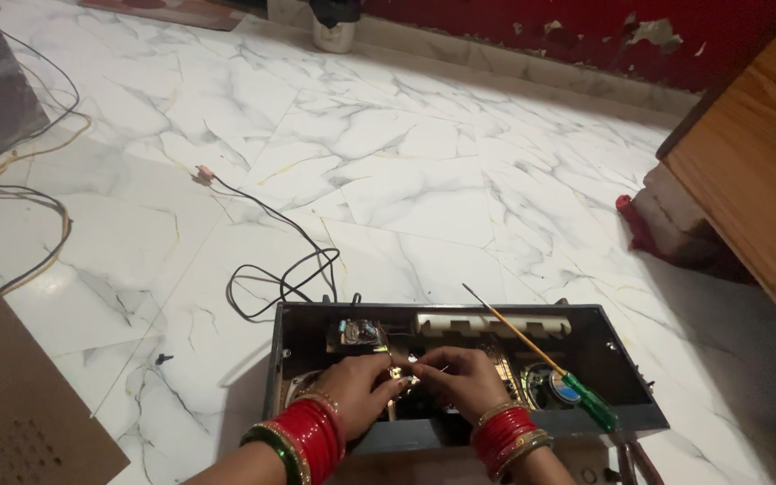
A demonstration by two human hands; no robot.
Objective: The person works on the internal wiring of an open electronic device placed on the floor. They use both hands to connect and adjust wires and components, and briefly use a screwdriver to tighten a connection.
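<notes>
An open black electronics case (621, 355) lies on the marble floor, showing a small circuit board (358, 333), a white ribbed part (496, 321) and a round speaker (545, 384). My left hand (358, 388) and my right hand (460, 379) meet inside the case, fingertips pinched together on a small part or thin wire between them; what exactly it is I cannot tell. Both wrists wear red bangles. A screwdriver (586, 397) with a green handle and long shaft rests across the case, just right of my right hand.
A black cable (285, 269) loops from the case toward a small plug (202, 172). Orange and black wires (42, 242) run at the left. A brown perforated panel (11, 404) lies at lower left, wooden furniture (756, 171) at right, a red wall behind.
</notes>
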